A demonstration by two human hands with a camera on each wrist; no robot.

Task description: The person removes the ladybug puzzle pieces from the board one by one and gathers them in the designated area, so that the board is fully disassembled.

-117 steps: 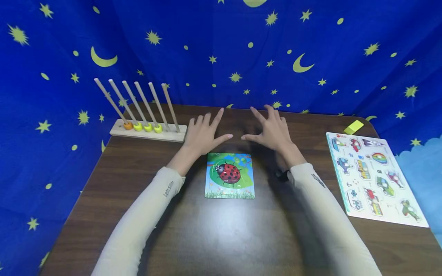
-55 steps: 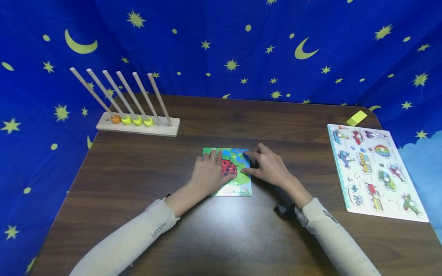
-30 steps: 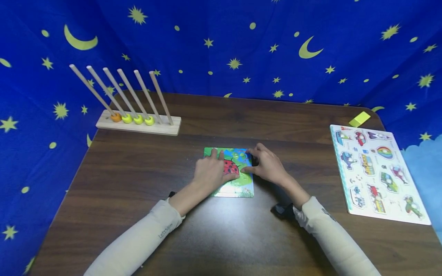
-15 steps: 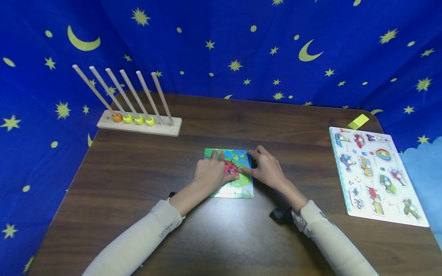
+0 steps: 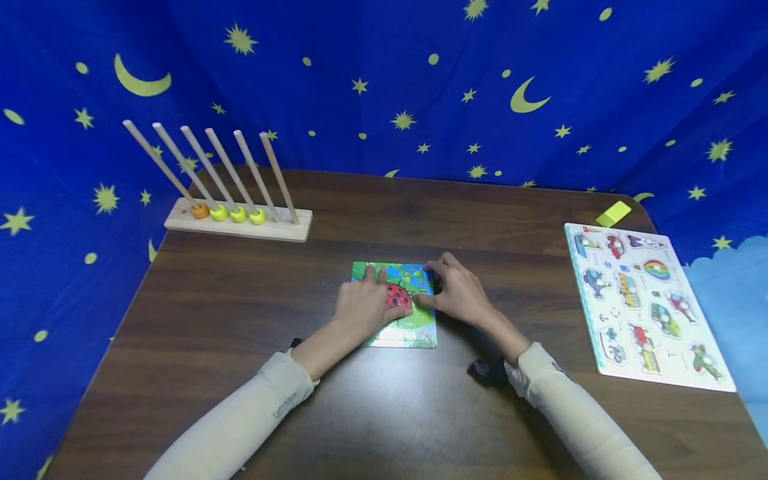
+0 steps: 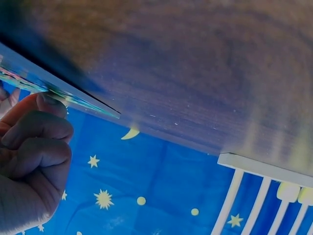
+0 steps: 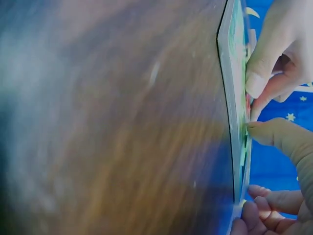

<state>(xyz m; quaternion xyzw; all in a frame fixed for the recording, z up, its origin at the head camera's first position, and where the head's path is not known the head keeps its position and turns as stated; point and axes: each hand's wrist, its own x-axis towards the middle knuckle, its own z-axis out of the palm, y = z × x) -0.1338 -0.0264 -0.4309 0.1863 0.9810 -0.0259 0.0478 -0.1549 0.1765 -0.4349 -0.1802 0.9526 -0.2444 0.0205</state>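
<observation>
Located the ladybird puzzle (image 5: 417,325) flat on the dark wooden table (image 5: 384,413), at the middle of the scene. Noted on its face a red ladybird (image 5: 398,295) against green and blue, covered at left by a hand. Found the left hand (image 5: 360,303) lying over the left part of the puzzle, with the thumb stretched right across the ladybird, two fingers pointing to the far edge, and others bent in the left wrist view; cannot tell whether pinching a piece or only pressing. Found the right hand (image 5: 462,293) at the right side, with the thumb on the face, the forefinger near the far right corner and the remaining fingers bent by the edge; holding that side of the puzzle between thumb and fingers. Sighted pale sleeves (image 5: 234,410) on both forearms. Recorded at far left, well apart from the puzzle, a wooden base (image 5: 294,230) with six pegs (image 5: 280,177), bearing one orange ring (image 5: 200,211) and three yellow rings (image 5: 238,214). Recorded at right a white board (image 5: 681,375) with colourful vehicle shapes, and a yellow block (image 5: 613,214) just beyond its far edge. Noted behind all a blue curtain (image 5: 384,60) patterned with yellow stars and moons.
</observation>
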